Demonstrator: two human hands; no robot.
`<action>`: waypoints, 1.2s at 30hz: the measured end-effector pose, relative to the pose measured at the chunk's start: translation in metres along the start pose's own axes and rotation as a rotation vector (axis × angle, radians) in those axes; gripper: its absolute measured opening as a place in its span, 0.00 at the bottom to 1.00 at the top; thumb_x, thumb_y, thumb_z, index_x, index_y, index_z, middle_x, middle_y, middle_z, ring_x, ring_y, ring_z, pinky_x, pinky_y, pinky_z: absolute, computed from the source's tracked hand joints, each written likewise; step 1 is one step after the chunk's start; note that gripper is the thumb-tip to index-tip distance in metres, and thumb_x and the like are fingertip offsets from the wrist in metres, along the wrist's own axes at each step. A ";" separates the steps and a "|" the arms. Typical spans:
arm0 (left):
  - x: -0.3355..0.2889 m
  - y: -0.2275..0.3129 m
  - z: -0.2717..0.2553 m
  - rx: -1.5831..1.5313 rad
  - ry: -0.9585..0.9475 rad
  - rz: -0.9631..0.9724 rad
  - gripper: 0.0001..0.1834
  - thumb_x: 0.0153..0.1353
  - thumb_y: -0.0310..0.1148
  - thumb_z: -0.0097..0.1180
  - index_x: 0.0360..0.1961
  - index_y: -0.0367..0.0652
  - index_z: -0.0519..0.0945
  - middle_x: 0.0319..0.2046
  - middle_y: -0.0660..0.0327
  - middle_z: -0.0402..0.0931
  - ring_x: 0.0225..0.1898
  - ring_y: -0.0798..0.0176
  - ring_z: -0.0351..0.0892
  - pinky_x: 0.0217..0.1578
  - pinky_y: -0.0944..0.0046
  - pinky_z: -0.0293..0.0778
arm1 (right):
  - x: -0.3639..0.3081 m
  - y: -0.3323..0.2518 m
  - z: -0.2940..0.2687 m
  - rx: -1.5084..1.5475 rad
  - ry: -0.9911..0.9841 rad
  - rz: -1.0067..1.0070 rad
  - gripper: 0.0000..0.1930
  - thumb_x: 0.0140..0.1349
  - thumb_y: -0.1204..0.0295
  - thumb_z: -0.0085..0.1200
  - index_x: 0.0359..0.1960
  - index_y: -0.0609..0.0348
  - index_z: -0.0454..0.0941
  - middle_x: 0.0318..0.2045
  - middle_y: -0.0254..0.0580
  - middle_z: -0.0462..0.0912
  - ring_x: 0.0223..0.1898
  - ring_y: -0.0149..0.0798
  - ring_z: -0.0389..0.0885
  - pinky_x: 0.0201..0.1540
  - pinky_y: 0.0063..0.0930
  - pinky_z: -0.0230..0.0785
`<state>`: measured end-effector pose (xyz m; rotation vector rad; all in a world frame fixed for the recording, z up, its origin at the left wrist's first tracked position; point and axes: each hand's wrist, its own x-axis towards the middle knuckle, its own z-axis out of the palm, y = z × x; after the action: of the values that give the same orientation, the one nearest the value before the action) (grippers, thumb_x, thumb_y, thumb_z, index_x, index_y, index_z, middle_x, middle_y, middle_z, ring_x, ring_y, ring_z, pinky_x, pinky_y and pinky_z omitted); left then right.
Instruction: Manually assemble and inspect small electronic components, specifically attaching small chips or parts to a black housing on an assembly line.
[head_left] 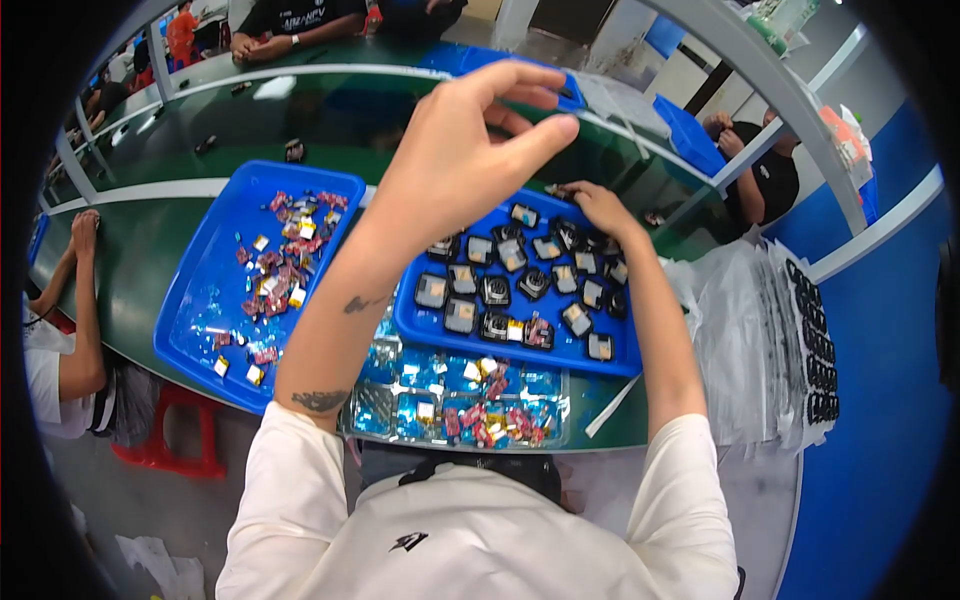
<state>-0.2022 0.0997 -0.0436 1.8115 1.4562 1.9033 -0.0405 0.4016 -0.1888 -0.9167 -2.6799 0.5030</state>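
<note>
Two bare hands differ: the left hand (465, 150) hangs raised, thumb and curled fingers parted, visibly holding nothing; the right hand (608, 212) has bent fingers at a small dark part (558, 191), whether gripped I cannot tell, its direction too small to read. Nearer the body than the right hand, the blue tray (565, 350) runs lengthwise left to right.

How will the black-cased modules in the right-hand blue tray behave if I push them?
The black-cased modules look squat and squarish, so they'd probably slide rather than roll. The smooth-looking blue tray may offer little grip; crowded ones would likely bump neighbours.
</note>
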 end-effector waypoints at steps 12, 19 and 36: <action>-0.005 0.021 0.001 -0.092 -0.055 -0.227 0.16 0.58 0.31 0.58 0.44 0.30 0.77 0.34 0.57 0.79 0.33 0.71 0.76 0.36 0.71 0.73 | -0.133 -0.174 -0.024 0.252 -0.067 -0.643 0.06 0.44 0.75 0.65 0.24 0.59 0.80 0.52 0.43 0.75 0.51 0.45 0.72 0.54 0.35 0.65; -0.006 0.023 0.014 -0.037 -0.106 -0.212 0.15 0.58 0.31 0.58 0.43 0.31 0.77 0.32 0.58 0.79 0.32 0.72 0.76 0.35 0.72 0.73 | -0.187 -0.188 0.013 0.068 -0.220 -0.794 0.07 0.42 0.72 0.64 0.24 0.56 0.79 0.57 0.39 0.71 0.63 0.49 0.61 0.58 0.45 0.60; -0.007 -0.008 0.019 0.035 -0.241 0.008 0.12 0.61 0.35 0.57 0.41 0.38 0.81 0.35 0.60 0.81 0.38 0.70 0.80 0.41 0.73 0.74 | -0.176 -0.178 0.008 0.639 -0.170 -0.504 0.11 0.42 0.79 0.61 0.31 0.64 0.83 0.30 0.42 0.82 0.31 0.37 0.78 0.35 0.27 0.71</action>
<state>-0.1887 0.1089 -0.0578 1.9840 1.4090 1.6047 -0.0045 0.1570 -0.1481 -0.0211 -2.4775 1.2363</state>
